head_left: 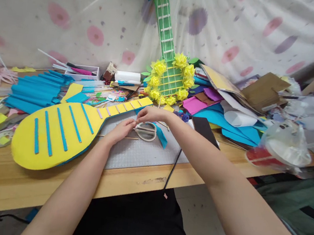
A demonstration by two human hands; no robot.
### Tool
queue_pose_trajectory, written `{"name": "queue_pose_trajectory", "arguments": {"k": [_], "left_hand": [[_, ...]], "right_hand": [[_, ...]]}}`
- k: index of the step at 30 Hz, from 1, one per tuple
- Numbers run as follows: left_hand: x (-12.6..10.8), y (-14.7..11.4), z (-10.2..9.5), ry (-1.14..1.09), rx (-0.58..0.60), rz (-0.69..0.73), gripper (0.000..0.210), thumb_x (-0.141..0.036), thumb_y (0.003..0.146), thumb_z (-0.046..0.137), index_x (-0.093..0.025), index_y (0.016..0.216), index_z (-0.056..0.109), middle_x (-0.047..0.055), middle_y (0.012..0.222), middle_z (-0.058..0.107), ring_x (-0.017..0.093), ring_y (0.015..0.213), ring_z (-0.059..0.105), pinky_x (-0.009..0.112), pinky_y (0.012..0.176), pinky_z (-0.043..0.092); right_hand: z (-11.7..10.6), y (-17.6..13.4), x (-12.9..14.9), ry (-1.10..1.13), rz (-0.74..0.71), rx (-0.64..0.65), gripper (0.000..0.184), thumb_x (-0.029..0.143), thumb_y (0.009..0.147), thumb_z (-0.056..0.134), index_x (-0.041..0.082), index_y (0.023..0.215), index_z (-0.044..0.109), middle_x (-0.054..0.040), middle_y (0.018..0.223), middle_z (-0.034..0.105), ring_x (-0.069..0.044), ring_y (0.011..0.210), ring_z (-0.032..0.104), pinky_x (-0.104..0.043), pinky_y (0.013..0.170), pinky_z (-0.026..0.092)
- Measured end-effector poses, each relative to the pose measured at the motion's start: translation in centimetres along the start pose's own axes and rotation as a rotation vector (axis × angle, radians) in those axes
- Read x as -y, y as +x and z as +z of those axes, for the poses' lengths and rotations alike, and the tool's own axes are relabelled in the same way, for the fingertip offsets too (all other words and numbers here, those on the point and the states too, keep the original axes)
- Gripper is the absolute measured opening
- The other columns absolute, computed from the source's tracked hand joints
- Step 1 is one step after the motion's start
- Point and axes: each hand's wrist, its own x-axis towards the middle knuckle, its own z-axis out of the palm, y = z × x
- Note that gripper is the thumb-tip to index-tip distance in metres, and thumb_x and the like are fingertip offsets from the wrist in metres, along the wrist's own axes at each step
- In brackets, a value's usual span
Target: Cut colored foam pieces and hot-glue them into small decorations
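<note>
My left hand (pixel 124 130) and my right hand (pixel 152 115) meet fingertip to fingertip above the cutting mat (pixel 128 156). Both have their fingers pinched together, and whatever lies between them is too small to make out. Just beneath sits a pair of scissors (pixel 146 131) with pale loop handles. A strip of blue paper (pixel 161 135) lies beside the scissors. To the left rests a yellow paper lute (pixel 52 134) with blue strips on its body; its neck reaches up behind my hands. A thin wooden stick (pixel 127 138) lies near my left wrist.
A green paper instrument (pixel 166 52) with yellow flowers leans against the curtain. Folded blue paper (pixel 36 89) is piled at left, coloured sheets (pixel 206 101) at right. A black phone-like slab (pixel 204 130) and a bagged red-and-white tub (pixel 278 150) stand right of my hands.
</note>
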Motion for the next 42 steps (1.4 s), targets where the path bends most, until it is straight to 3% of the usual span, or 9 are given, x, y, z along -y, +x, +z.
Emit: {"name": "queue_pose_trajectory", "arguments": {"k": [3,6,12,16,20,27,31,34,42], "left_hand": [[0.0,0.2,-0.3,-0.137,0.105,-0.102,0.020,-0.031,0.073,0.057,-0.017,0.064,0.045,-0.007,0.051,0.027,0.004,0.040,0.021,0.017,0.038,0.012],[-0.2,0.5,-0.6,-0.300,0.054,-0.067,0.021,-0.031,0.073,0.056,-0.017,0.065,0.043,-0.009,0.052,0.022,0.003,0.039,0.019,0.015,0.037,0.012],[-0.7,0.6,-0.9,-0.559,-0.026,-0.037,0.016,-0.028,0.075,0.052,-0.016,0.068,0.043,-0.009,0.050,0.023,0.002,0.038,0.020,0.013,0.035,0.015],[-1.0,0.6,-0.8,-0.568,-0.050,-0.012,0.015,-0.025,0.076,0.050,-0.016,0.067,0.043,-0.009,0.050,0.025,0.002,0.037,0.022,0.013,0.035,0.016],[-1.6,0.4,-0.6,-0.582,-0.122,0.007,0.015,-0.024,0.077,0.048,-0.017,0.067,0.041,-0.008,0.050,0.025,0.002,0.037,0.023,0.013,0.035,0.016],[-1.0,-1.3,-0.5,-0.528,-0.201,0.101,0.022,-0.034,0.078,0.050,-0.019,0.069,0.037,-0.010,0.048,0.020,0.003,0.035,0.017,0.014,0.035,0.012],[0.3,-1.8,0.2,-0.505,-0.209,0.139,0.023,-0.037,0.078,0.051,-0.020,0.071,0.037,-0.010,0.049,0.020,0.003,0.036,0.018,0.015,0.035,0.014],[0.9,-1.8,0.3,-0.483,-0.233,0.171,0.026,-0.042,0.078,0.051,-0.021,0.072,0.036,-0.010,0.049,0.023,0.004,0.036,0.020,0.015,0.035,0.016],[1.3,-1.4,-0.2,-0.406,-0.254,0.183,0.025,-0.042,0.078,0.050,-0.021,0.072,0.036,-0.010,0.050,0.018,0.004,0.036,0.017,0.017,0.036,0.013]], "right_hand": [[0.6,-0.6,-0.8,-0.024,0.032,-0.326,0.035,0.043,0.080,0.050,0.014,0.092,0.064,-0.0029,0.081,0.064,-0.010,0.068,0.051,-0.021,0.060,0.034],[1.6,-2.0,-1.8,-0.096,0.149,-0.507,0.038,0.044,0.087,0.040,0.014,0.093,0.062,-0.0052,0.085,0.064,-0.012,0.071,0.053,-0.023,0.061,0.034],[5.3,-4.1,-2.0,-0.517,-0.055,-0.351,0.036,0.043,0.080,0.054,0.014,0.101,0.061,-0.0115,0.101,0.060,-0.021,0.095,0.052,-0.029,0.079,0.036],[6.7,-3.5,-0.9,-0.637,-0.028,-0.279,0.032,0.034,0.083,0.050,0.011,0.103,0.059,-0.0149,0.101,0.059,-0.023,0.097,0.053,-0.031,0.082,0.036],[5.6,-3.6,-1.0,-0.481,0.023,-0.262,0.028,0.032,0.084,0.048,0.012,0.101,0.058,-0.0141,0.101,0.060,-0.021,0.091,0.055,-0.029,0.075,0.037],[3.3,-5.6,-3.3,0.177,0.061,-0.275,0.032,0.042,0.077,0.055,0.016,0.094,0.050,-0.0020,0.082,0.058,-0.011,0.068,0.049,-0.022,0.059,0.036],[4.7,-4.8,-2.8,0.153,0.125,-0.423,0.050,0.049,0.063,0.067,0.017,0.095,0.048,-0.0009,0.083,0.056,-0.012,0.069,0.048,-0.022,0.060,0.035],[6.0,-3.7,-1.8,0.141,0.139,-0.471,0.051,0.051,0.063,0.066,0.016,0.096,0.049,-0.0027,0.088,0.056,-0.012,0.072,0.048,-0.023,0.062,0.036],[6.3,-2.9,1.3,0.079,0.051,-0.364,0.049,0.058,0.068,0.059,0.015,0.091,0.053,-0.0020,0.084,0.057,-0.011,0.067,0.045,-0.022,0.060,0.032]]}}
